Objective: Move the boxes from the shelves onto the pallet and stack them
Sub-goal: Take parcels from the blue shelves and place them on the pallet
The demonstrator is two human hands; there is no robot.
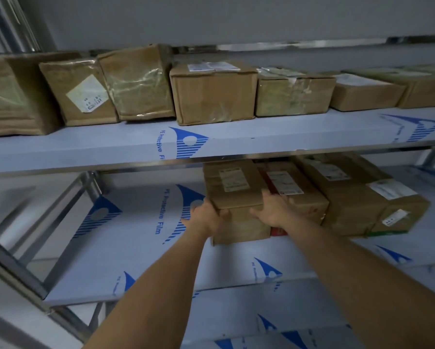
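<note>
A labelled brown cardboard box (236,197) lies flat, leftmost on the middle shelf (125,248).

My left grip (206,217): fingertips hidden behind box (236,197) | leftmost upper box (7,96): cut by frame edge | labels: print unreadable

Likely stockroom: shelves (211,144) of parcels (213,94).
</note>
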